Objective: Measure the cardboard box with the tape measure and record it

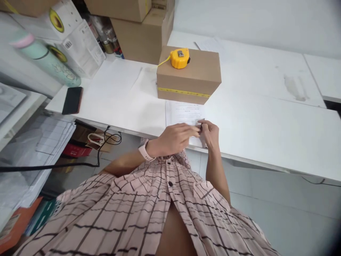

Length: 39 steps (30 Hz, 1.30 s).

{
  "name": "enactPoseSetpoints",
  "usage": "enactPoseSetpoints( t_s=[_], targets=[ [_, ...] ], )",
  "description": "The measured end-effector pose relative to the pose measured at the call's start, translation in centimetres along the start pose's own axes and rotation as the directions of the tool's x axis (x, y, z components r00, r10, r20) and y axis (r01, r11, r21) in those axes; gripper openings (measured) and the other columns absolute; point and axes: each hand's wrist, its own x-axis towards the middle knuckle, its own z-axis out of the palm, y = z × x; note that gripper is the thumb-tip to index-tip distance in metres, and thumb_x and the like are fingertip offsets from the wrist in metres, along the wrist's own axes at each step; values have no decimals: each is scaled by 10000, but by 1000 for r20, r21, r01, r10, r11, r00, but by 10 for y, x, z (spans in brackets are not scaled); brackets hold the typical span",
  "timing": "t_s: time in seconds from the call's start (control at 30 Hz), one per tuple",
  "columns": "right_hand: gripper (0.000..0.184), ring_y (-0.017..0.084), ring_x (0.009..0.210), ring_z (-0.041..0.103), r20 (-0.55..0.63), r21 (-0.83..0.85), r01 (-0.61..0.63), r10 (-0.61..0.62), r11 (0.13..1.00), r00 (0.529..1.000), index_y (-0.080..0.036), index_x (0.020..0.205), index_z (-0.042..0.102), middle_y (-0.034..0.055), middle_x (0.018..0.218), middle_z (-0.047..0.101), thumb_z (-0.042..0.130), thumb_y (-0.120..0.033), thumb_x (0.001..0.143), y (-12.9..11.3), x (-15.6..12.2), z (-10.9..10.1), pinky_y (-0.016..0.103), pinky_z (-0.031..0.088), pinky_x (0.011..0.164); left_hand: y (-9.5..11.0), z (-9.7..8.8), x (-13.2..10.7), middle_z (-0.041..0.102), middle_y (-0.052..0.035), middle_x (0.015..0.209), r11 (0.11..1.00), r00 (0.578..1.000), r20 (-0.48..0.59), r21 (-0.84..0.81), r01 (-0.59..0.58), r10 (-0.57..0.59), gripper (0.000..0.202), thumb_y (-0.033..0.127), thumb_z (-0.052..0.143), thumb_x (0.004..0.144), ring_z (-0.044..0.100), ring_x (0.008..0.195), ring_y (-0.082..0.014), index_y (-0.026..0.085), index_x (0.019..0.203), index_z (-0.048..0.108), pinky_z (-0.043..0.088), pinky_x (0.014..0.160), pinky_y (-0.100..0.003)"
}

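My left hand [176,138], with a pale watch band on its wrist, reaches across toward my right hand [211,134]. Their fingertips meet over the table's front edge. A small dark thing [200,128] shows between them, too small and blurred to name. My right hand's fingers are curled around it, while the left fingers are bent together against it. Beneath both hands lies a printed sheet of paper [183,113]. Just behind the sheet stands a closed brown cardboard box [197,83]. A yellow tape measure [179,58] rests on the box, with its blade running along the front side.
On the left of the white table [266,128] are a black phone [72,100], a mint bottle [50,64] and white paper [112,78]. Larger cardboard boxes [141,37] and an avocado-printed carton [82,49] stand behind. A black cable [98,153] hangs below the left edge.
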Motion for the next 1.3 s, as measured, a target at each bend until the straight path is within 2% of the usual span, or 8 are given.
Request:
enactPoseSetpoints(
  t_s=[0.13,0.33,0.43,0.5,0.6,0.7,0.9,1.3],
  targets=[
    [316,212,929,695,14,78,47,-48,996,999,-202,1118,670,71,1035,750,578,-317,838,-14,-16,-13,409,544,900,-23,42,-38,329,-186,1615,962,942,231,181,206,-245,612,389,472,1008,244,1532,-299,87,1522,332,229,1245,-517],
    [352,147,649,594,-141,169,146,-123,975,982,-228,832,603,-15,659,599,514,-549,948,-49,-25,27,338,524,739,-28,82,-55,219,-182,1654,932,958,128,296,208,-255,710,439,482,1006,133,1554,-331,83,1562,222,111,1258,-558],
    [516,175,701,638,41,398,66,-89,915,995,-249,1049,629,13,713,648,297,-640,993,-54,-16,66,366,530,747,-30,85,-51,299,-178,1629,932,967,61,287,221,-248,639,413,455,1015,196,1541,-330,88,1538,283,161,1250,-563],
    [506,204,839,677,164,461,3,-89,888,982,-261,1153,626,51,882,715,402,-668,954,-52,-8,87,386,535,794,-32,86,-52,369,-184,1596,932,968,9,271,240,-252,588,391,433,1021,256,1526,-311,80,1511,338,207,1250,-531],
    [381,193,794,640,160,401,-10,-59,916,985,-227,906,672,37,822,698,651,-602,848,-45,0,105,357,515,755,-37,87,-59,443,-200,1545,919,957,-65,268,289,-282,540,360,425,1022,347,1490,-293,56,1469,410,283,1235,-485],
    [420,134,618,500,18,329,33,-42,944,999,-219,641,526,-26,602,534,647,-553,866,-39,3,109,309,454,648,-41,88,-64,476,-201,1522,907,953,-87,293,302,-289,520,361,465,1009,383,1470,-307,52,1426,479,306,1224,-491],
    [311,146,693,594,99,391,-18,-23,920,995,-236,882,576,-18,752,643,768,-456,775,-34,5,109,301,477,668,-47,91,-64,539,-180,1474,902,957,-117,318,291,-267,482,350,518,985,455,1421,-303,68,1374,553,361,1187,-485],
    [282,139,668,580,39,322,3,-16,947,999,-222,835,551,-17,730,617,696,-464,833,-31,5,112,288,463,651,-49,94,-65,576,-162,1439,920,951,-168,254,297,-260,455,179,512,913,471,1405,-278,95,1357,563,391,1166,-493]
  ],
)
